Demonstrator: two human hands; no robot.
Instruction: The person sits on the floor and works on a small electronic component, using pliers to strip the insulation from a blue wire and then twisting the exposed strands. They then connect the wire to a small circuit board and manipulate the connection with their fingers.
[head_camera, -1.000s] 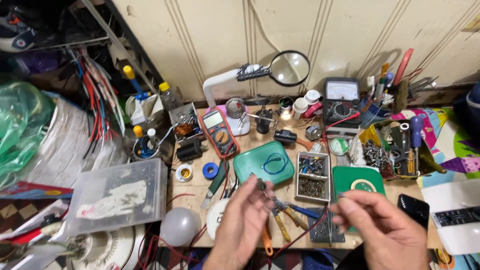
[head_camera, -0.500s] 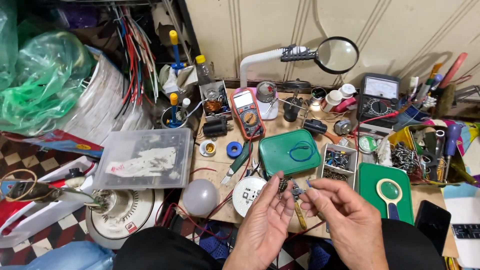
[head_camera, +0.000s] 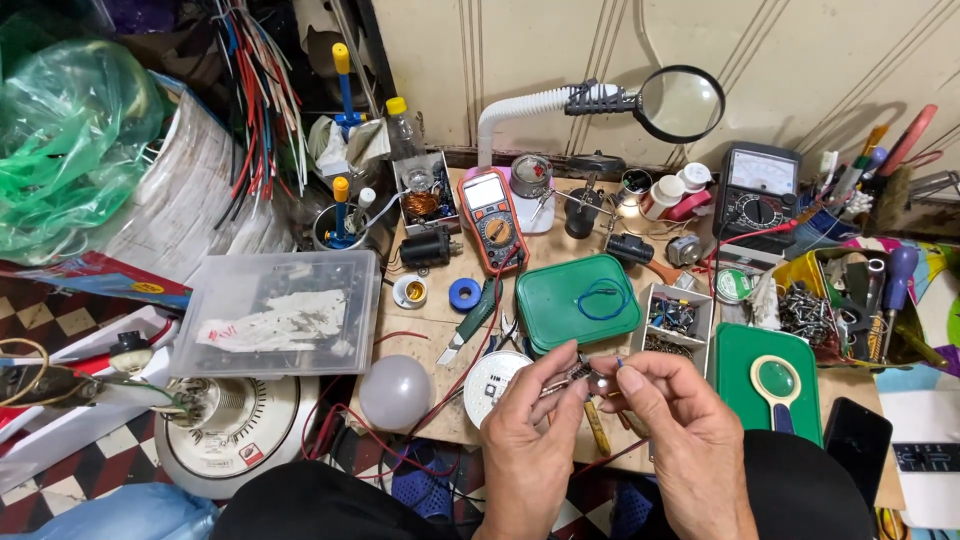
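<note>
Both hands met low over the wooden workbench (head_camera: 430, 330), just in front of the green lidded box (head_camera: 577, 300) that served as the middle of the clutter. The left hand (head_camera: 530, 440) had its fingers drawn narrow, thumb and forefinger pinched on a small metal part (head_camera: 578, 372), and the right hand (head_camera: 670, 430) closed on the same piece from the other side, so the fingertips of the two hands nearly touched; what kind of part it was could not be told, being tiny and half hidden by the fingers. A loop of blue wire (head_camera: 597, 297) lay on the lid of the green box. To the left of that box sat a roll of blue tape (head_camera: 464, 294) and a green-handled knife (head_camera: 472, 318), and farther left a clear plastic container (head_camera: 280, 312). Behind the box stood an orange multimeter (head_camera: 492, 220), with a magnifier on a white flexible arm (head_camera: 682, 102) rising beyond it. Right of the box was a small parts tray (head_camera: 676, 318), then a second green box (head_camera: 770, 375) with a hand magnifier (head_camera: 777, 385) resting on it. In front of the green lidded box and to its left lay a round white disc (head_camera: 492, 380), partly under the left hand, and a white bulb (head_camera: 394, 392) beside it. Yellow-handled pliers (head_camera: 597, 425) showed between the two hands.
</note>
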